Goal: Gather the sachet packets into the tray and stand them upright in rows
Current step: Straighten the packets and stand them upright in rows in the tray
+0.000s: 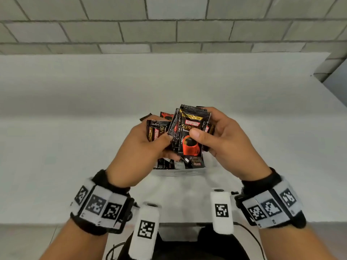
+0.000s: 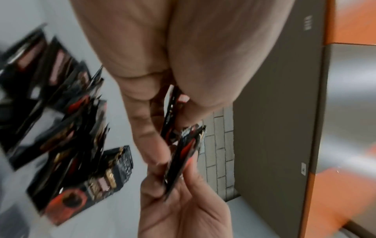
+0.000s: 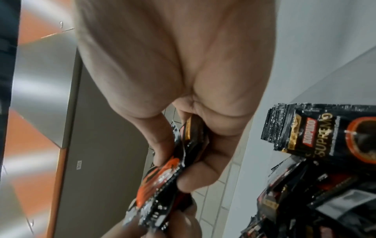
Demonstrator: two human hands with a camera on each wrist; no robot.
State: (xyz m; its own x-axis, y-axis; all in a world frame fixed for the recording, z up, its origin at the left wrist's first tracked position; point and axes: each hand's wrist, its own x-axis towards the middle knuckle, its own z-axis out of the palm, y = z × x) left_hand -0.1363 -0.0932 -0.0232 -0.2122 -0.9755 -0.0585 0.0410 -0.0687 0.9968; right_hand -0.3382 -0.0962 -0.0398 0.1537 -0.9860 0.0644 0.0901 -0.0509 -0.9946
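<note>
Black and red coffee sachets fill a white tray (image 1: 180, 173) on the table in front of me. Above the tray my right hand (image 1: 201, 126) grips an upright stack of sachets (image 1: 189, 145), thumb pressed on the front packet. My left hand (image 1: 159, 133) pinches another sachet (image 1: 156, 128) just left of that stack, touching it. The left wrist view has my left hand (image 2: 173, 128) pinching packets edge-on (image 2: 170, 116), with the right hand's stack (image 2: 183, 161) below. In the right wrist view my right hand (image 3: 177, 164) holds its stack (image 3: 162, 173). More sachets (image 3: 315, 136) stand and lie in the tray.
The white table (image 1: 75, 128) runs wide on both sides and back to a grey brick wall (image 1: 169, 34). Its right end stops near a corner (image 1: 328, 59). Sachets in the tray (image 2: 61, 112) lean in uneven rows, one lying flat (image 2: 85, 193).
</note>
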